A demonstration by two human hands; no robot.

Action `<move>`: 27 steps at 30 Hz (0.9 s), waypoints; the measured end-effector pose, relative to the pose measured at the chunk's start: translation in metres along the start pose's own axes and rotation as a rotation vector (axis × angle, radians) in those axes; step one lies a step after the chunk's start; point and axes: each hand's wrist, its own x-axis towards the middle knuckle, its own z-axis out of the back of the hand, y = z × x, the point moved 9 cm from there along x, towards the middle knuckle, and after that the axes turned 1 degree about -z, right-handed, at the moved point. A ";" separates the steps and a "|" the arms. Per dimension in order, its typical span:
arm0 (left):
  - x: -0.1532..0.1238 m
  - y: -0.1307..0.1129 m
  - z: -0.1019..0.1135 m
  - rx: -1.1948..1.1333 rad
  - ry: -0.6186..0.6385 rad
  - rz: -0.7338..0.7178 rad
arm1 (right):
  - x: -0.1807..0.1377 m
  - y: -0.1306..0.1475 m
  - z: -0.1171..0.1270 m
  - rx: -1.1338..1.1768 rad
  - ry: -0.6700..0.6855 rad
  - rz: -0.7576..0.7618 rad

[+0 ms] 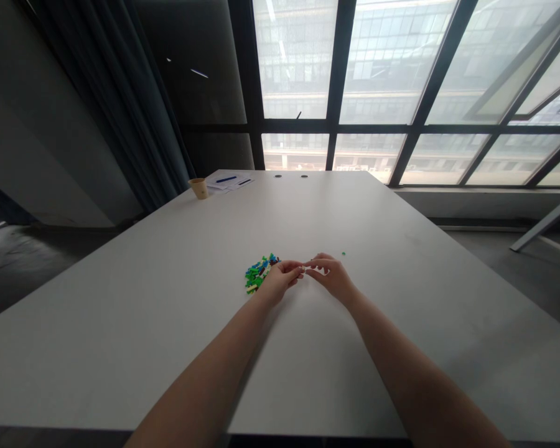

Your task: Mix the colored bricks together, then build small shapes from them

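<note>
A wide white worktop (401,298) stretches away to the far wall, pale and matte under soft daylight. Beyond it stands a big window (401,81) split by dark frames, some bars slanting, with a grey office building showing through the glass. To the left hangs a dark blue curtain (121,106), and further left a plain grey wall (23,124) in shadow. The floor (37,261) beside the worktop is dark. At the far left corner of the worktop sits a small paper cup (199,187), with sheets of paper (231,182) and a blue pen (226,179) just beside it. Two round holes (291,176) mark the far edge. On the right a pale slanted beam (546,224) meets the floor.
</note>
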 end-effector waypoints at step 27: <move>0.000 -0.027 0.031 1.119 -0.185 -0.210 | -0.025 -0.060 0.008 -0.386 0.511 -0.451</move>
